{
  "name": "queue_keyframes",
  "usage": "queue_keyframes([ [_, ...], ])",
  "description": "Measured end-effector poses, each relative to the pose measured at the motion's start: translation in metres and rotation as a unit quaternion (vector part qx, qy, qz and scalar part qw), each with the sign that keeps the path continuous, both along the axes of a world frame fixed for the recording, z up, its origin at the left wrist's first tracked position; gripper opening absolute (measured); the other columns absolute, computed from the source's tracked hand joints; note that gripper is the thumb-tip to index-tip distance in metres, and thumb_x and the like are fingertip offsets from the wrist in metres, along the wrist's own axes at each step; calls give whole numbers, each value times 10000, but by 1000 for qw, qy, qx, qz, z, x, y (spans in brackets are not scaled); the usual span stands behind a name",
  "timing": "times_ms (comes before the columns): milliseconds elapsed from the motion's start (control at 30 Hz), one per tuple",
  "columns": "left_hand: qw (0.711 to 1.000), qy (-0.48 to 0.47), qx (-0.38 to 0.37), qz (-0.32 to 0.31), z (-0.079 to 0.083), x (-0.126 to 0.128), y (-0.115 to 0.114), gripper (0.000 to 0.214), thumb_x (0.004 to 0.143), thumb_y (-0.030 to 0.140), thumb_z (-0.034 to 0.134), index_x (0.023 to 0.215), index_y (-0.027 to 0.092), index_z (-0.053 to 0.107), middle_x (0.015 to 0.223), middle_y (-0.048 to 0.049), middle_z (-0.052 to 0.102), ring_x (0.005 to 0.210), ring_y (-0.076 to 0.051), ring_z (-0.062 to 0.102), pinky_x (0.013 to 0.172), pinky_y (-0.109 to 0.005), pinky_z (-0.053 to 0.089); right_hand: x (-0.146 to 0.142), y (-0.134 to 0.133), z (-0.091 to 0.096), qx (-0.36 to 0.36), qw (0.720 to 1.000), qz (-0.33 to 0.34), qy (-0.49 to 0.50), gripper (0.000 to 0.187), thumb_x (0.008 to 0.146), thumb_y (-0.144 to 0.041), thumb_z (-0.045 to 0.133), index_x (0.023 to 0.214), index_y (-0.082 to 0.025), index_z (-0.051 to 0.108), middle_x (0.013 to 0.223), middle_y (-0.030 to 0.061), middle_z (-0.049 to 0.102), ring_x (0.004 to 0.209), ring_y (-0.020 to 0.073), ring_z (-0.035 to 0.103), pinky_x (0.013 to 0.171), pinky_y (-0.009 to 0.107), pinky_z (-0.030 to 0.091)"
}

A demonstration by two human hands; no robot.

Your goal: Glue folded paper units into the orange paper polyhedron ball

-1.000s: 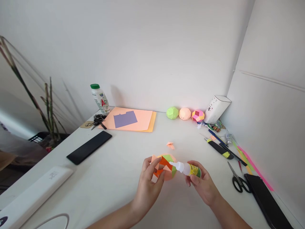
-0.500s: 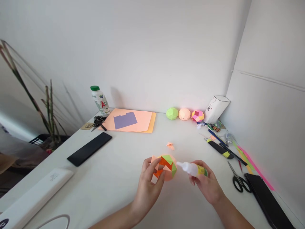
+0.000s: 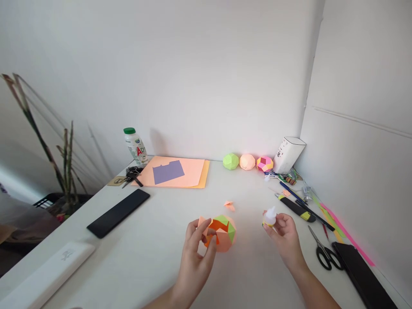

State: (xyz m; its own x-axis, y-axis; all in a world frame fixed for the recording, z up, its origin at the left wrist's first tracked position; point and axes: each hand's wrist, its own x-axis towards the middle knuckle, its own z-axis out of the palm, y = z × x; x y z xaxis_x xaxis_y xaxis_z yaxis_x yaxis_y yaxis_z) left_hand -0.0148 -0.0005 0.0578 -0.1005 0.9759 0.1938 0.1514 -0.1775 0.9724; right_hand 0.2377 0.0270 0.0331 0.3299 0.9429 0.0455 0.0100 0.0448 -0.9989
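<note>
Glue bottle: the white-tipped bottle (image 3: 270, 215) has swung right, away from the paper ball, since the earlier frame; its nozzle, then aimed at the ball, now points up. The view has tilted too, so the desk sits lower.
Open paper ball: the peach, green and orange ball (image 3: 226, 242) sits near the desk's front, in the left hand, its opening showing an orange inside; its left side is partly hidden by fingers.
Left hand: the hand (image 3: 195, 253) pinches the ball's left rim between thumb and fingers, beside a raised peach flap; exactly where the inner fingertips press is hidden.
Right hand: the hand (image 3: 286, 238) grips the glue bottle between thumb and fingers, well apart from the ball; the bottle's lower body and label are mostly covered.
Folded scrap: a small peach piece (image 3: 229, 205) lies just beyond the ball; its folds are too small to read.
Finished balls: green (image 3: 231, 161), peach (image 3: 247, 162) and multicoloured balls (image 3: 265, 163) stand in a row by the wall.
Right side: craft knife (image 3: 296, 208), scissors (image 3: 323, 253) and a black slab (image 3: 362, 272), the last cut off below.
Left side: a purple sheet (image 3: 168, 172) on larger papers (image 3: 198, 174); a long white case (image 3: 48, 274) runs out of frame.
</note>
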Motion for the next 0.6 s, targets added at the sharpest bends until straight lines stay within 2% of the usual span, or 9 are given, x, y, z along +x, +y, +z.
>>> queue_keyframes([
  [200,1000,12,12,3,1,-1,-1,330,891,398,529,1196,282,584,1007,-67,507,793,-164,557,578,-258,539,6,7,-7,-57,991,-35,-115,468,633,-408,782,967,-223,512,1060,119,693,1061,311,622,881,460,469],
  [333,999,29,14,23,-1,-2,-1,338,893,407,535,1213,303,570,1025,-70,508,792,-168,532,539,-238,512,8,8,-4,-83,976,-42,-199,387,637,-395,744,922,-218,553,986,95,717,950,276,653,819,409,491],
  [467,999,32,17,17,-2,-2,-1,342,893,414,531,1215,303,568,1026,-73,518,801,-174,527,516,-227,502,10,10,-6,-95,965,-49,-238,336,623,-395,731,857,-225,560,888,63,726,778,238,655,710,367,500],
  [600,999,33,23,9,-1,-2,-1,324,900,404,525,1204,302,576,1036,-71,514,807,-169,536,551,-235,515,16,13,-9,-106,954,-57,-276,305,634,-406,700,846,-232,566,860,63,718,783,252,657,682,361,502],
])
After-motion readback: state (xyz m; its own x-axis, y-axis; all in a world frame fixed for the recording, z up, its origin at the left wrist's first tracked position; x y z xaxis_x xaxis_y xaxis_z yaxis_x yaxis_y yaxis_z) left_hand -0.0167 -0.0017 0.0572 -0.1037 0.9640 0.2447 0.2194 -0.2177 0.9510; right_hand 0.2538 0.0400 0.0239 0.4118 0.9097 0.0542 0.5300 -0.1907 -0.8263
